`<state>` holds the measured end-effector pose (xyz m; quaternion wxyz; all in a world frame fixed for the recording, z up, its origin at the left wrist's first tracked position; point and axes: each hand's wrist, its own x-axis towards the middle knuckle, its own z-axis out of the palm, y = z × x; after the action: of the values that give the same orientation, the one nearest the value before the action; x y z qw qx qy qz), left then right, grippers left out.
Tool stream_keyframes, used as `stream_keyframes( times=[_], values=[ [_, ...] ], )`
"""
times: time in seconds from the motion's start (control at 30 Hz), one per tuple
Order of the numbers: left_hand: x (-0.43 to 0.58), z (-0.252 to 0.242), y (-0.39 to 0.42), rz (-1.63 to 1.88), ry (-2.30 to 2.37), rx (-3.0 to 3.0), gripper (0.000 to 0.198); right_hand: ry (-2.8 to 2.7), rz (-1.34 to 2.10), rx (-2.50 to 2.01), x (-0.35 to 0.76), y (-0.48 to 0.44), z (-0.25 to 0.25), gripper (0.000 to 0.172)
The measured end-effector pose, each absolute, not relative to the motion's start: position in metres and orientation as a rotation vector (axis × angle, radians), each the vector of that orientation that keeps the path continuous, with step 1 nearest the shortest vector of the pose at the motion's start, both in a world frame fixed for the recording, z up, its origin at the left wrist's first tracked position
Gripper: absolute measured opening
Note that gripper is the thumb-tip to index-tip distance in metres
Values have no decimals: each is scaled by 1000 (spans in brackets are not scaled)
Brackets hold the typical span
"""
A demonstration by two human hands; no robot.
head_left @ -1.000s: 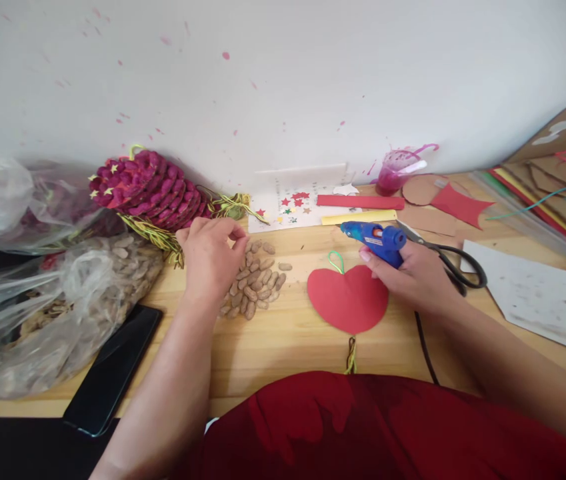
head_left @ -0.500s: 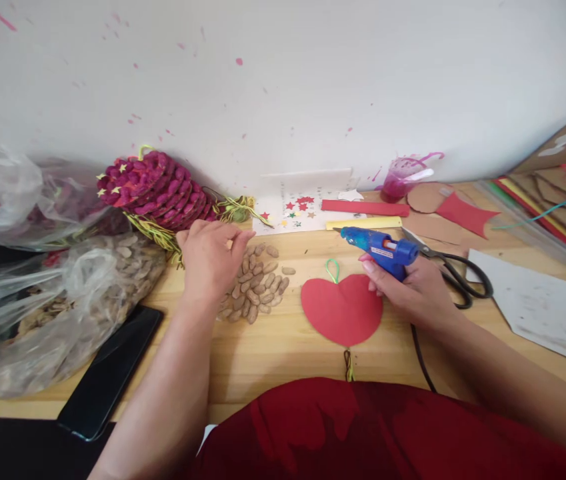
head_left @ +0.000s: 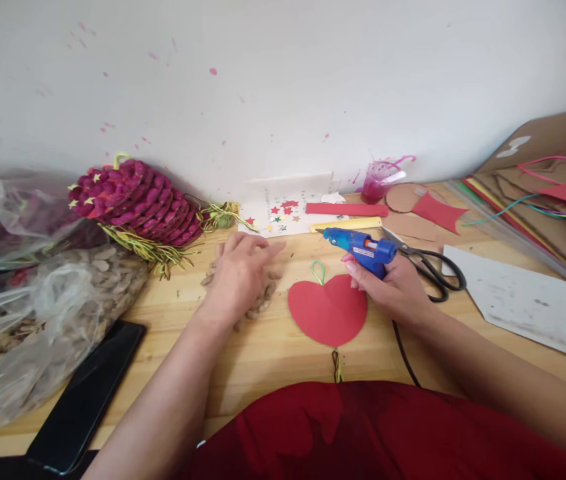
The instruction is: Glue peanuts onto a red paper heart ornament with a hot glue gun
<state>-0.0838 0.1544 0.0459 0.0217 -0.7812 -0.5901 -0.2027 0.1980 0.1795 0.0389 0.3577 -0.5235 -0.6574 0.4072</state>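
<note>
My right hand (head_left: 395,287) is wrapped round the handle of a blue hot glue gun (head_left: 357,248), whose nozzle points left. Just below the gun lies a red paper heart (head_left: 327,312) with a green loop at its top and dark and yellow strings at its bottom. My left hand (head_left: 237,272) reaches over a pile of shelled-looking whole peanuts (head_left: 264,298) and covers most of them. Its thumb stretches out to the right and its fingers are slightly blurred; nothing shows in them.
Black scissors (head_left: 435,272) lie beside my right hand. Behind stand star stickers on white paper (head_left: 263,200), red and yellow rolls (head_left: 347,210) and a pink-stained cup (head_left: 379,183). Leftward are a magenta peanut ornament (head_left: 137,200), a plastic bag of peanuts (head_left: 77,293) and a phone (head_left: 87,393).
My left hand has moved right, from the pile's left edge to over the peanuts. My right hand keeps the glue gun above the heart. The whole view has shifted slightly.
</note>
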Motion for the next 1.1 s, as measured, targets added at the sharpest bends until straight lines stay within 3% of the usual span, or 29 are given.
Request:
stream_keyframes(
  times=[0.3,0.5,0.67,0.87,1.1],
  values=[
    [-70,32,149,-204,-1767,-2543,62,-1767,965,-1373,196,178,45,29],
    [-72,28,152,-351,-1789,-2487,56,-1755,1020,-1365,197,178,42,29],
    [-73,31,157,-624,-1893,-2321,26,-1752,1095,-1344,198,177,41,28],
    [-72,38,157,-681,-1897,-2373,14,-1681,1027,-1311,196,178,42,24],
    [-86,53,157,-606,-2064,-2155,30,-1736,843,-1453,201,183,31,27]
  ],
)
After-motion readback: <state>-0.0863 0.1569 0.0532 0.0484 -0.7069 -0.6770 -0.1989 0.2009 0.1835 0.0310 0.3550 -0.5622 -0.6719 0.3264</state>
